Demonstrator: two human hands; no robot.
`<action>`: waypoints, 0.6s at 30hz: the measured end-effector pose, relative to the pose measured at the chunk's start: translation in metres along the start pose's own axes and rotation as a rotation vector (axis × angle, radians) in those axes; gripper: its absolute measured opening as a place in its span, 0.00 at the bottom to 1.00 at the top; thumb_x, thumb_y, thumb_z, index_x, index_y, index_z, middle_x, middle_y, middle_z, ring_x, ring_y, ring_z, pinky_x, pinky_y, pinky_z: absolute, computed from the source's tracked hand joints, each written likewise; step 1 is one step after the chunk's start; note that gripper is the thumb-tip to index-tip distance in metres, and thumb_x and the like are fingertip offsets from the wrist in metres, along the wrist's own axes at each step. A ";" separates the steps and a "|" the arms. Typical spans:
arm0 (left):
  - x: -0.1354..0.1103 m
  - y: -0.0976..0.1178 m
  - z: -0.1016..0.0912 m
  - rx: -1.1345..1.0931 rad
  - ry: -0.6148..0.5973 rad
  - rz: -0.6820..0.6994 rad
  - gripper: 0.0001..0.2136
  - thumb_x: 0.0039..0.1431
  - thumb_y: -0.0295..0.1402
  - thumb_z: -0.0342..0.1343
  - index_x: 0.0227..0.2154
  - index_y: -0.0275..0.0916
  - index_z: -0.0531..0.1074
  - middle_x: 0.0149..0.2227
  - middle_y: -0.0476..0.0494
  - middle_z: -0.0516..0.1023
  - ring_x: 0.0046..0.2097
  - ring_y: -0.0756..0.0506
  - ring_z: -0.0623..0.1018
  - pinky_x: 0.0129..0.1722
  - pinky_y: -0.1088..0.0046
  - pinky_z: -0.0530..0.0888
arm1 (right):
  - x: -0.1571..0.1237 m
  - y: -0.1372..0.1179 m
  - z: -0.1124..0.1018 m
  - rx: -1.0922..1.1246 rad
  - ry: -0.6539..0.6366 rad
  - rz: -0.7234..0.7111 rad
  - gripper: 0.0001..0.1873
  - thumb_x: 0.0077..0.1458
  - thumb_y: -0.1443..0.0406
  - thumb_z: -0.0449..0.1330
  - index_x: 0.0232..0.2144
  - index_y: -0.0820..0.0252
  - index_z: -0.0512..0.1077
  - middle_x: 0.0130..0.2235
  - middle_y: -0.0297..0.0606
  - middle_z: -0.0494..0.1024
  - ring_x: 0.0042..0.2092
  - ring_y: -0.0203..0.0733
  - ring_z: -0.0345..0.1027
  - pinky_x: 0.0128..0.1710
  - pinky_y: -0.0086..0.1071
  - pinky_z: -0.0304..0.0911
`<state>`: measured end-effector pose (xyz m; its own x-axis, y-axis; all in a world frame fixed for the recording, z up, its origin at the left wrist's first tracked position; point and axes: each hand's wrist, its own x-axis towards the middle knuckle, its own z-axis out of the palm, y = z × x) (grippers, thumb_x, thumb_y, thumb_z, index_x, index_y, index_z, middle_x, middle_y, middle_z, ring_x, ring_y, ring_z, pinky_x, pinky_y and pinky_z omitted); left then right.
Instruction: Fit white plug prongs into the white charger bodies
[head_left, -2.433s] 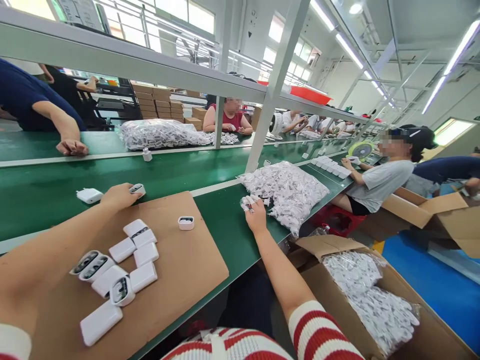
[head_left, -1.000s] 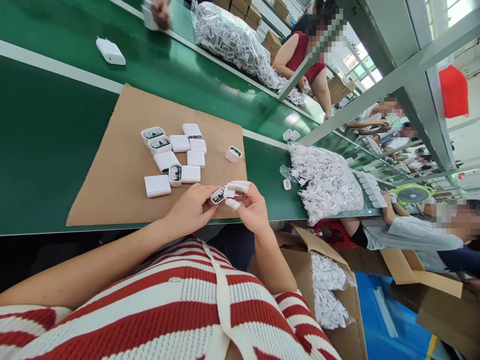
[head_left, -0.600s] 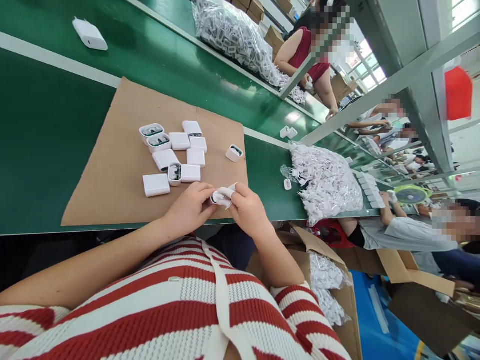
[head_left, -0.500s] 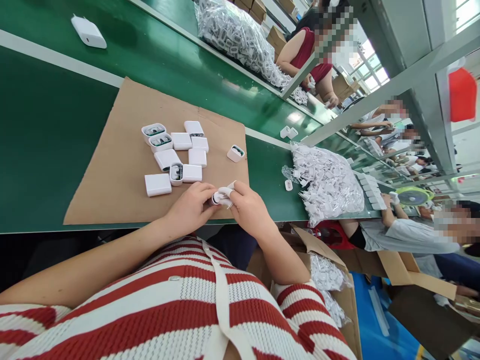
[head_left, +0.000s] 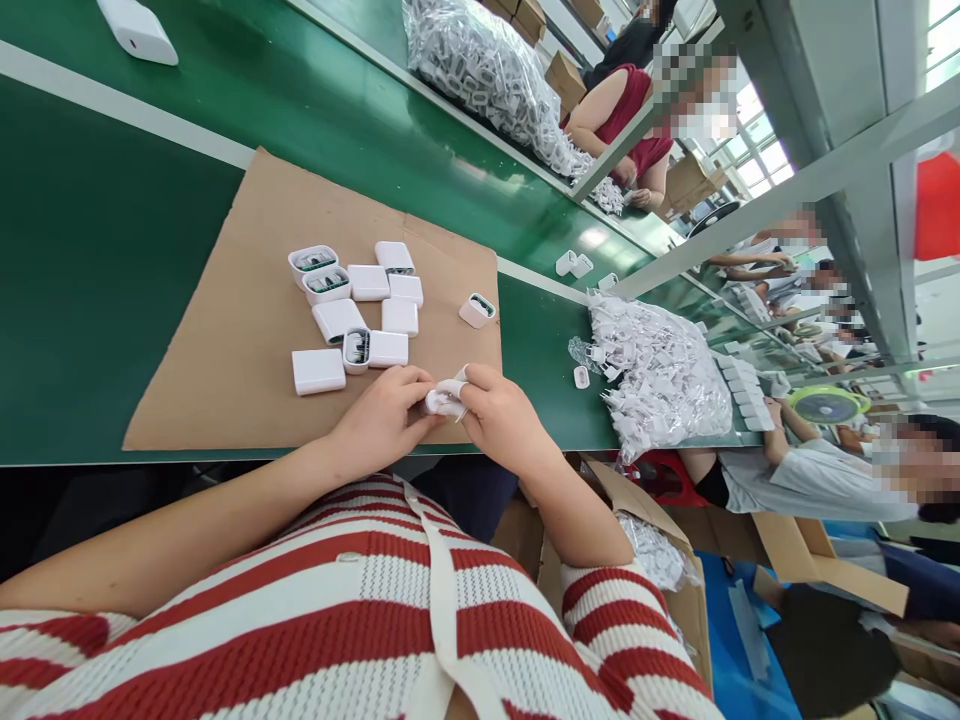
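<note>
My left hand [head_left: 386, 415] is closed around a small white charger housing [head_left: 436, 402], mostly covered by the fingers, just above the cardboard's near edge. My right hand [head_left: 501, 418] meets it from the other side, its fingers bent against the housing's end. White coverings, apparently finger cots [head_left: 451, 388], show on the right fingertips; whether a separate small part is pinched there I cannot tell. Ahead of the hands, several white charger housings lie grouped on the cardboard sheet [head_left: 225, 350]. Some, like the open housing [head_left: 327, 284], show green boards and metal inside. Another open housing [head_left: 477, 310] stands alone at the right.
A clear bag of white plug parts [head_left: 660, 375] sits on the green bench [head_left: 90, 250] to the right. Across the belt lies another full bag [head_left: 480, 60], near a co-worker in red [head_left: 630, 130]. A metal frame post [head_left: 675, 250] rises at right. One charger [head_left: 139, 32] lies far left.
The dark opening of the held housing no longer shows; white covers its end. Both hands stay in nearly the same place. The view has shifted slightly, and another white piece shows on the belt.
</note>
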<state>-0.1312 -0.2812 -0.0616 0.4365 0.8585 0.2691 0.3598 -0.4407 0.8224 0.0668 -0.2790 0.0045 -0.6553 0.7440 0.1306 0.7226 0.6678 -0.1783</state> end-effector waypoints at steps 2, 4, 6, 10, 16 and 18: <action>0.000 0.000 0.000 -0.006 -0.007 -0.002 0.13 0.67 0.41 0.55 0.43 0.38 0.76 0.45 0.39 0.76 0.47 0.40 0.73 0.49 0.60 0.71 | 0.001 0.001 0.001 -0.006 0.007 -0.014 0.12 0.65 0.73 0.51 0.30 0.58 0.68 0.35 0.37 0.65 0.36 0.41 0.58 0.34 0.33 0.54; 0.000 0.000 0.000 -0.012 -0.012 -0.004 0.13 0.67 0.41 0.55 0.43 0.38 0.76 0.44 0.39 0.76 0.47 0.40 0.73 0.48 0.60 0.71 | 0.002 0.001 0.001 -0.032 0.012 -0.030 0.13 0.64 0.73 0.52 0.29 0.58 0.69 0.35 0.38 0.66 0.36 0.41 0.57 0.34 0.34 0.54; 0.000 0.000 0.000 -0.015 -0.016 0.000 0.12 0.67 0.41 0.55 0.43 0.38 0.76 0.44 0.40 0.76 0.46 0.40 0.73 0.48 0.60 0.71 | 0.004 0.000 -0.001 -0.077 -0.001 -0.035 0.13 0.64 0.73 0.53 0.28 0.58 0.69 0.34 0.38 0.67 0.36 0.41 0.57 0.34 0.35 0.52; 0.001 0.002 -0.002 -0.008 -0.014 0.003 0.13 0.66 0.41 0.54 0.43 0.38 0.76 0.44 0.40 0.76 0.47 0.40 0.73 0.48 0.59 0.71 | 0.012 -0.004 -0.011 -0.148 -0.062 -0.023 0.11 0.62 0.71 0.57 0.26 0.58 0.71 0.32 0.38 0.68 0.35 0.43 0.56 0.33 0.38 0.48; 0.001 0.002 -0.006 0.014 -0.069 0.007 0.12 0.66 0.40 0.53 0.43 0.40 0.78 0.46 0.39 0.77 0.48 0.39 0.73 0.49 0.58 0.71 | 0.021 -0.006 -0.014 -0.121 -0.118 0.007 0.08 0.57 0.71 0.60 0.27 0.57 0.73 0.31 0.36 0.70 0.36 0.41 0.61 0.37 0.39 0.49; 0.001 -0.002 -0.007 0.028 -0.055 -0.004 0.13 0.67 0.41 0.52 0.44 0.40 0.78 0.47 0.39 0.77 0.49 0.39 0.73 0.50 0.58 0.72 | 0.019 -0.004 -0.007 -0.095 -0.083 0.066 0.07 0.57 0.71 0.60 0.27 0.57 0.73 0.32 0.35 0.71 0.36 0.40 0.62 0.38 0.38 0.50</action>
<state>-0.1366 -0.2775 -0.0593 0.4789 0.8452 0.2371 0.3847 -0.4448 0.8088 0.0525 -0.2673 0.0150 -0.6186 0.7847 0.0398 0.7799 0.6194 -0.0898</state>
